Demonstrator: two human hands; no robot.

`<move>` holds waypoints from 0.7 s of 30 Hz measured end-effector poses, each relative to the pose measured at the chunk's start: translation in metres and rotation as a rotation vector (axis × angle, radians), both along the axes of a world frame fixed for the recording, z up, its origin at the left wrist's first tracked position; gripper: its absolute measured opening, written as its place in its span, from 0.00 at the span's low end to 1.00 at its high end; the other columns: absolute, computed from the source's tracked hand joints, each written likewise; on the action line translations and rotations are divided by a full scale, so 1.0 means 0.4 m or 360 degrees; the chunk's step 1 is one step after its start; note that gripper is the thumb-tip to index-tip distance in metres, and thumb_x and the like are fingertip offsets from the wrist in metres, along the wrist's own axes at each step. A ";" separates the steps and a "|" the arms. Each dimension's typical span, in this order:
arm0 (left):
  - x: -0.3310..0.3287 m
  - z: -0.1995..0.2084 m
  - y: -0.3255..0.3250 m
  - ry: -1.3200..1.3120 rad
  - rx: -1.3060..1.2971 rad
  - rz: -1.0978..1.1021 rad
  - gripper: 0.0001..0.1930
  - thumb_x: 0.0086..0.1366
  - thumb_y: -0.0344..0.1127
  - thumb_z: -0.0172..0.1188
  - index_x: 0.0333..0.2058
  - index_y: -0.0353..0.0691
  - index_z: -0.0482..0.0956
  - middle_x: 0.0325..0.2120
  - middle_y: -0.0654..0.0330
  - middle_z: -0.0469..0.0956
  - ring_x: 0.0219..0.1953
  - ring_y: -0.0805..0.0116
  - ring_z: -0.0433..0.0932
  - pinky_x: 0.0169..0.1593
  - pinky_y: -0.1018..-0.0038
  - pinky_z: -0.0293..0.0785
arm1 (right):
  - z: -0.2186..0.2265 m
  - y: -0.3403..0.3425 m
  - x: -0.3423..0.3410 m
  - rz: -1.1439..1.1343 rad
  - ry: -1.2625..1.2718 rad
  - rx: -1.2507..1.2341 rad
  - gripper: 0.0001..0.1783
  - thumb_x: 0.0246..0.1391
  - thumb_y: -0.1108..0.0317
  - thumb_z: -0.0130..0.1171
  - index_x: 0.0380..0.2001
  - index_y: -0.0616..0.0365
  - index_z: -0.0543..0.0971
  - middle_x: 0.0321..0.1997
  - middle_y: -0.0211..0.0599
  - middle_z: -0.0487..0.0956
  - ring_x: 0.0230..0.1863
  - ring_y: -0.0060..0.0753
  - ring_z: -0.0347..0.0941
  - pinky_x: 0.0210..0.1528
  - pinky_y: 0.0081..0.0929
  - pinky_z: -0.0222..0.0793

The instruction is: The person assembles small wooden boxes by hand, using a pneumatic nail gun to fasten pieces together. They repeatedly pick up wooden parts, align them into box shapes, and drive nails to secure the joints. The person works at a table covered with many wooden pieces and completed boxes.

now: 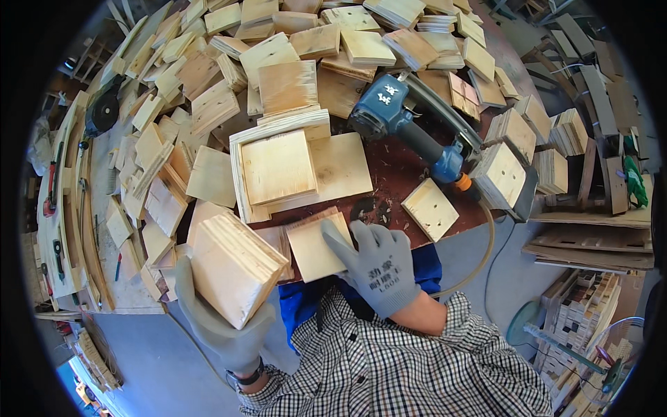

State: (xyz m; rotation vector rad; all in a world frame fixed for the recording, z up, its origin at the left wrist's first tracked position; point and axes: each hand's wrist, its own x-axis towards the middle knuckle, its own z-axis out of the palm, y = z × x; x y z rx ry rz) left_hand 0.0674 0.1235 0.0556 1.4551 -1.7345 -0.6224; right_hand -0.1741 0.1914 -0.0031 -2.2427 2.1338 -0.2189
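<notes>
1. Across the tabletop [389, 163], nine to one o'clock: a heap of plywood offcuts [316, 42], pieces overlapping and tilted every way.
2. Between one and two o'clock: blue-and-black pneumatic nailer [419, 141] on its side, orange fitting [463, 183] toward the near edge; air hose [492, 236] curves down from it past four.
3. Near centre, toward eleven: L-shaped plywood frame [306, 126] with a pale plywood panel [281, 167] in its corner. Frame and nailer stand between the hands and the far heap.
4. Three o'clock: knotted plywood square [431, 210], flat near the table edge; plywood stacks [504, 174] beyond it.
5. Far left, nine o'clock: red-and-black utility knife [50, 187].
6. Eight o'clock: block stack [236, 267], tilted, pale broad face, striped layered edges, a roughened patch at the lower corner. Left hand [221, 325], grey-gloved, clasps it, fingers spread along the outer side, thumb around the near end.
7. Just below centre, six o'clock: plywood rectangle [313, 254], smooth, pale yellow, overhanging the near edge. Right hand [379, 267], grey-gloved, at five: thumb laid on its face, fingers fanned beside it; cannot tell whether anything grips from beneath.
</notes>
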 end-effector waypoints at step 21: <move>-0.122 -0.110 -0.051 -0.0668 -0.0216 -0.0965 0.52 0.45 0.38 0.80 0.70 0.35 0.67 0.68 0.45 0.69 0.68 0.38 0.67 0.70 0.45 0.64 | 0.141 0.166 -0.640 -0.0680 0.0431 0.0036 0.61 0.41 0.40 0.78 0.76 0.56 0.66 0.72 0.47 0.72 0.70 0.55 0.68 0.72 0.50 0.60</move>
